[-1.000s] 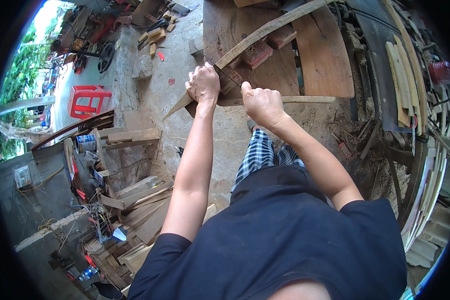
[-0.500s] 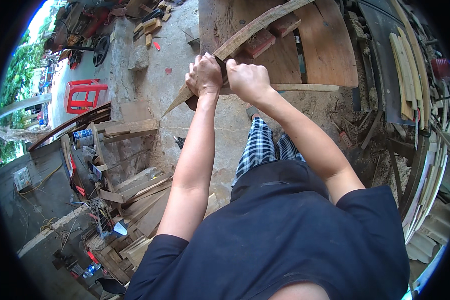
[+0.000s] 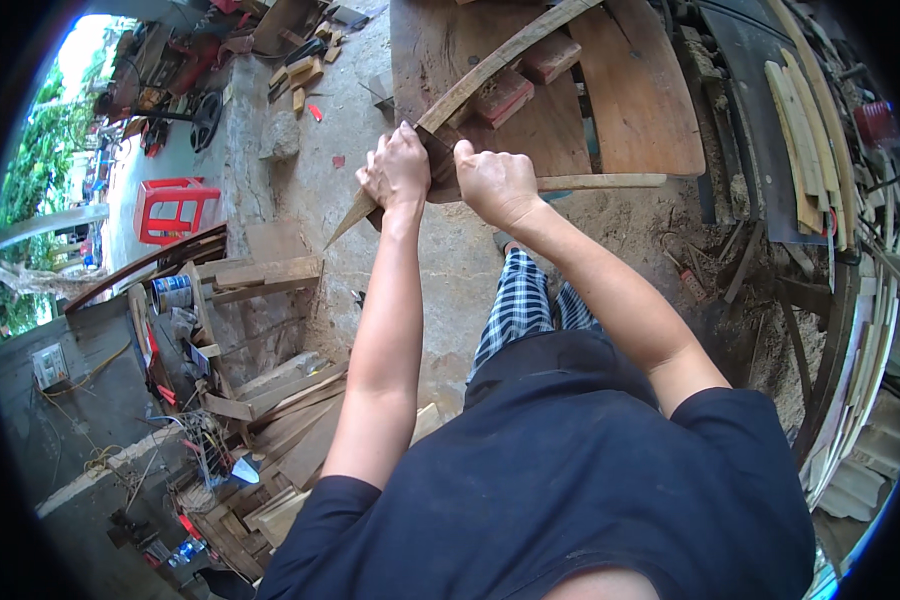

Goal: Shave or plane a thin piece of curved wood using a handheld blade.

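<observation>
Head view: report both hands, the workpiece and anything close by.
Left hand curled over curved wooden strip; right hand closed, what it holds mostly hidden. Strip slants across broad boards. Two reddish blocks close beside it.

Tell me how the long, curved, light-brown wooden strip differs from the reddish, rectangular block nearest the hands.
Shape: the wooden strip is long, narrow and bowed, whereas the reddish block is short and boxy.
Colour: the wooden strip is light brown, while the reddish block is mainly dull red.
Contact: the wooden strip runs to the person's left hand, but no hand touches the reddish block.
Shared: both show against the brown wooden boards.
</observation>
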Available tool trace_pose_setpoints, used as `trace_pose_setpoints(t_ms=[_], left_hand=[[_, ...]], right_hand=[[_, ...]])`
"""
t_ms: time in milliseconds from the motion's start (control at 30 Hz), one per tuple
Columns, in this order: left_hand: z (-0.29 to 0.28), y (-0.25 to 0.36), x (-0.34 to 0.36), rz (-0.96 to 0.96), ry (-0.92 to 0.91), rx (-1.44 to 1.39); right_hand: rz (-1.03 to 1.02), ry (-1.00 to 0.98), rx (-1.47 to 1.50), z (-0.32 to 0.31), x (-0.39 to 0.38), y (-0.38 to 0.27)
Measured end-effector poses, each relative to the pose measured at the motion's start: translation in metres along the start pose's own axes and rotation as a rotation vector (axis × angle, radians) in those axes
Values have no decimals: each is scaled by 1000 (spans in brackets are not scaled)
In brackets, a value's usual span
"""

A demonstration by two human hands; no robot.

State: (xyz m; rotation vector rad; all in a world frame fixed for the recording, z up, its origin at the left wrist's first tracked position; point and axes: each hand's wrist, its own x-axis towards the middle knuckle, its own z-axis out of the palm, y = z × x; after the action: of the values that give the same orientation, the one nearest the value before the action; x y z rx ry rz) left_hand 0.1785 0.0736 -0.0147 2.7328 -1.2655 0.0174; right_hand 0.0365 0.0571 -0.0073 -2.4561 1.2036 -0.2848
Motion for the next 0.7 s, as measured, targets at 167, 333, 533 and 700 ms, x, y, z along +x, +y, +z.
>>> trace_pose_setpoints(t_ms=[167,333,533,700], left_hand=[[7,6,3,-29,51,22],[14,-3,5,-30,109,39],[16,1,12,-18,125,-6],[13,-1,16,-61,146,5]], right_hand=[[-7,3,-6,-10,4,-2],[-35,-112,-15,-26,-21,3],[-63,-214,-65,-49,-43,4],[-11,-227,-30,-49,-30,2]])
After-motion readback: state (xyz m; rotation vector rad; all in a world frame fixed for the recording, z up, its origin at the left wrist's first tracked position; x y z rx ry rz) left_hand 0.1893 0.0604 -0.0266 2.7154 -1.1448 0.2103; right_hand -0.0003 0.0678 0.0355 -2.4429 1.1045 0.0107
